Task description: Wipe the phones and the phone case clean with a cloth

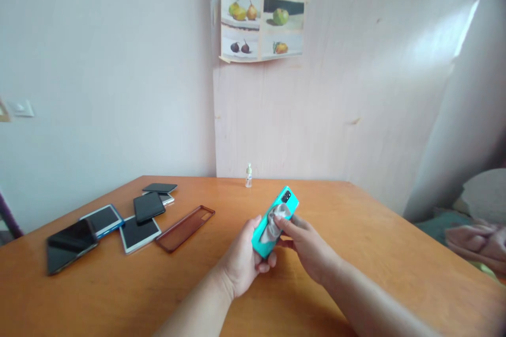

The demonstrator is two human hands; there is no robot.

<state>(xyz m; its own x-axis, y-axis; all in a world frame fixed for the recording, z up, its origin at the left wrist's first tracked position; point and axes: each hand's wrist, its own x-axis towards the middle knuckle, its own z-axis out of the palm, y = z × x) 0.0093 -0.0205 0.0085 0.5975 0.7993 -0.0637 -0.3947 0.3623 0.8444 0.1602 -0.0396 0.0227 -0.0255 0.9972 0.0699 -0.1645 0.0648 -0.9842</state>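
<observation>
My left hand [245, 253] grips the lower end of a turquoise smartphone [260, 238], which is tilted above the table with its back and camera block facing me. A crumpled grey cloth [272, 229] lies against the phone's back. My right hand [304, 239] pinches that cloth, its fingers pressing it onto the phone. Left of my hands, a brown see-through phone case [185, 227] rests on the table. Beyond the phone stands a small clear spray bottle [249, 176].
Several phones and tablets lie at the left of the wooden table [336, 284], including a black tablet [71, 245], a white tablet [139, 233] and a dark phone [149, 207]. Fruit pictures [262, 27] hang on the wall behind. Crumpled fabric [474, 239] lies beyond the right edge.
</observation>
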